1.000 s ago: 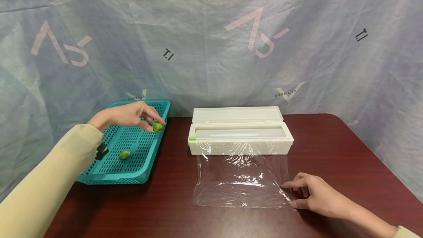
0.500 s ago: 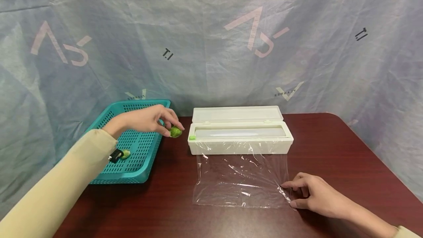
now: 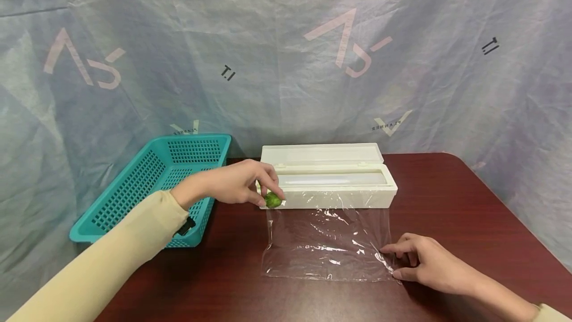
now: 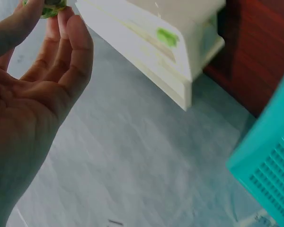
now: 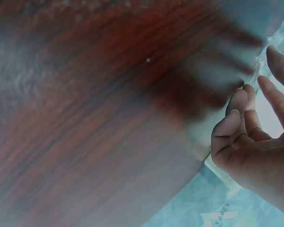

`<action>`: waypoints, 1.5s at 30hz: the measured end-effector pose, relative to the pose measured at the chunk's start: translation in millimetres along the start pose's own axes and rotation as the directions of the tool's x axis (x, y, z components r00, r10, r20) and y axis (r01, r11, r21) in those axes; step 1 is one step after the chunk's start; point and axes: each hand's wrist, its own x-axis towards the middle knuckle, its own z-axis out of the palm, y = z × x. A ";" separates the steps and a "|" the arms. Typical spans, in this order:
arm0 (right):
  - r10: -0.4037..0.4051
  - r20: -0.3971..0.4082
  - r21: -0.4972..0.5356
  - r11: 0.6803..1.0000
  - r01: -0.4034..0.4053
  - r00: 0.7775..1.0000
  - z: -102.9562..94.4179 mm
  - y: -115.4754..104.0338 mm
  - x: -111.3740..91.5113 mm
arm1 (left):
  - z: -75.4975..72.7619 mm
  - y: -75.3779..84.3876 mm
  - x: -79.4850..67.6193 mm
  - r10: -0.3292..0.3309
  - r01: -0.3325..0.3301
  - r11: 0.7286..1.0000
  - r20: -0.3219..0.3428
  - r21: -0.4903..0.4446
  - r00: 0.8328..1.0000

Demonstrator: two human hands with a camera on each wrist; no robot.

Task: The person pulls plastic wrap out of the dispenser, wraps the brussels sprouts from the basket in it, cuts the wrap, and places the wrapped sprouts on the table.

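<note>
My left hand pinches a small green Brussels sprout between thumb and fingertips, in front of the left end of the cling film dispenser. In the left wrist view, the sprout shows at the top edge. Clear cling film stretches forward from the white dispenser over the table, creased and shiny. My right hand rests at its right edge, thumb and index fingertips apart on the film. In the right wrist view, the right hand has its other fingers bent.
A teal perforated basket stands on the left of the dark red-brown table, partly behind my left sleeve. The dispenser's lid is raised at the back. A grey printed sheet hangs behind the table.
My left hand has carried the sprout rightward from above the basket to the dispenser's left end. A second sprout in the basket is now hidden by the sleeve. The right hand has stayed still.
</note>
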 end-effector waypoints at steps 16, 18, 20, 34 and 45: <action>0.017 0.012 -0.001 1.000 -0.017 1.000 -2.5 -1.8 2.0 | 37.8 19.9 23.7 0.033 -0.032 0.999 0.047 -0.030 0.998; 0.023 0.008 0.007 1.000 -0.023 1.000 -2.4 -2.3 2.3 | 42.2 19.8 25.9 0.039 -0.037 0.999 0.049 -0.033 0.998; 0.030 0.005 0.014 0.999 -0.030 1.000 -2.3 -2.9 2.4 | 46.9 19.7 28.0 0.042 -0.040 0.998 0.049 -0.039 0.998; 0.003 -0.024 0.005 1.000 -0.002 1.000 0.2 -1.9 0.5 | 84.4 13.8 51.3 0.064 -0.063 0.998 0.059 -0.024 0.996; -0.016 -0.043 -0.003 1.000 0.016 0.999 2.0 -1.6 0.6 | 106.5 9.6 69.1 0.082 -0.077 0.994 0.071 -0.077 0.994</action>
